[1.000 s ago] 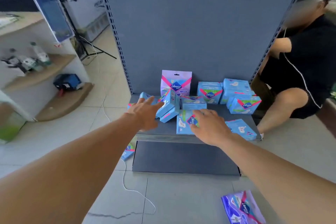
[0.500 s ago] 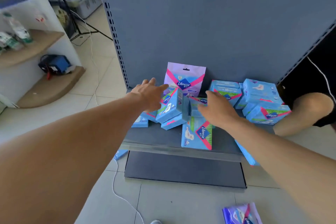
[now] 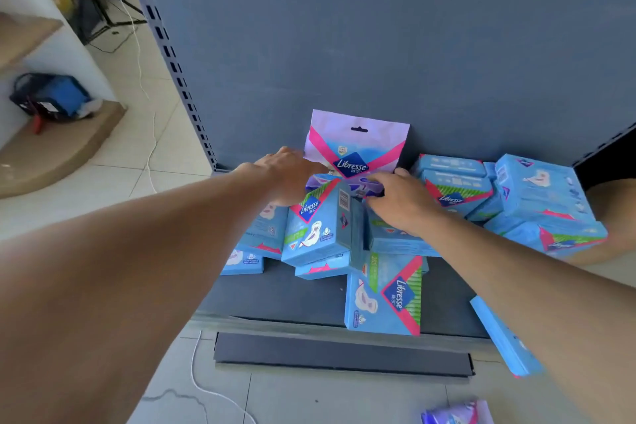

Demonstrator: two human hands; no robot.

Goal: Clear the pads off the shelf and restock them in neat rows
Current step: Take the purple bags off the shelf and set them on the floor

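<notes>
- I see a grey shelf (image 3: pixel 296 299) low against a grey back panel (image 3: pixel 344 27), tiled floor around.
- Blue packs (image 3: pixel 318 224) lie jumbled across it; a purple pack (image 3: pixel 356 144) stands at the far middle.
- My left hand (image 3: pixel 285 172) reaches flat, fingers straight, beside the purple pack.
- My right hand (image 3: pixel 401 201) curls onto a flat purple packet (image 3: pixel 344 182) below it.

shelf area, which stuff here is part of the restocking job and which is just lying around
Job: blue packs, purple pouch, shelf, left hand, right hand.

Lying about: white cable, blue device, wooden stand.
</notes>
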